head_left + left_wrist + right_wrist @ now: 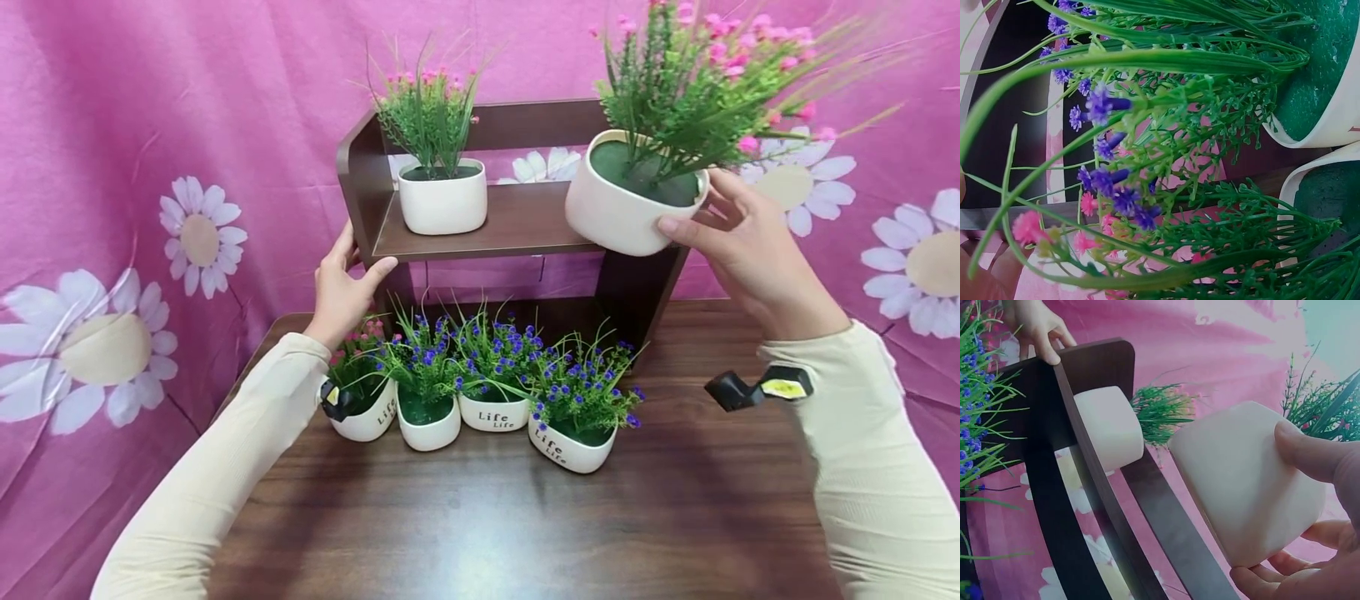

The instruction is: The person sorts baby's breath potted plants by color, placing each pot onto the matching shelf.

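In the head view my right hand holds a white pot of artificial pink flowers by its right side, tilted, in front of the upper shelf's right end. The right wrist view shows the thumb and fingers gripping this pot. My left hand grips the left side of a dark brown wooden shelf, its thumb at the front edge and its fingers partly hidden behind the side panel. Another white pot with pink flowers stands upright on the upper board's left part.
On the wooden table, in front of the shelf, stand a pot with pink flowers and three pots with blue-purple flowers, close together. Behind hangs a pink cloth with white daisies.
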### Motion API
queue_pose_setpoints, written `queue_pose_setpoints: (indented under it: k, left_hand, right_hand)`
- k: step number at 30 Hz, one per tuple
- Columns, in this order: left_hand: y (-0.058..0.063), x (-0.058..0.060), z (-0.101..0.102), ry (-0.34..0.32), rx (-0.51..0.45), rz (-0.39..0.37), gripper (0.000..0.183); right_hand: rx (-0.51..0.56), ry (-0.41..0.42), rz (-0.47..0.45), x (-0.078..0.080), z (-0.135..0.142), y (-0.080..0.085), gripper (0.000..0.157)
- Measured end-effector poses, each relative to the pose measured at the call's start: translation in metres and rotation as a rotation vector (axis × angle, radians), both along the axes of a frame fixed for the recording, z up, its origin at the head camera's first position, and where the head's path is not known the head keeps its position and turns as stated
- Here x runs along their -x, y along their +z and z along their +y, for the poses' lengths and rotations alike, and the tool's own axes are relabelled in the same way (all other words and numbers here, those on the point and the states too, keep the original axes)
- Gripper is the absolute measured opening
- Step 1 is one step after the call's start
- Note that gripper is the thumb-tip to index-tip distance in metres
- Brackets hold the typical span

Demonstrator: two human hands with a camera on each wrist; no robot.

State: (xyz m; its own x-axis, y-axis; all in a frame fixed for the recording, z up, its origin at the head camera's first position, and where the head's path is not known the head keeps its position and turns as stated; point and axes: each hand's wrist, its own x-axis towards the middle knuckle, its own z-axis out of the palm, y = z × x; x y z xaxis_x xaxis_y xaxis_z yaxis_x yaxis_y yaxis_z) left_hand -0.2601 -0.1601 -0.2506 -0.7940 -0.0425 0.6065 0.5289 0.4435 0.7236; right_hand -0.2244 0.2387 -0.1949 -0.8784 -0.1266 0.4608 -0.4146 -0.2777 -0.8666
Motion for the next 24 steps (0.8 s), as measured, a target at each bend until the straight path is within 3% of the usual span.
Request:
queue_pose_setpoints:
  k: [6,13,24]
  left_hand:
    - [0.0,0.001,0.0,-0.007,-0.001,0.0,0.071]
    - [-0.002,0.001,-0.002,-0.004,0.0,0.005,0.071]
    - [0.0,0.002,-0.003,-0.02,-0.021,-0.017,0.071]
  right_hand:
    - [-0.009,0.031,-0.016,0.025,-0.015,0.011,0.058]
    - [-0.045,0.096,-0.102,0.051,-0.026,0.016,0.063]
    - [-0.176,0.02,-0.165,0.091,-0.041,0.007,0.057]
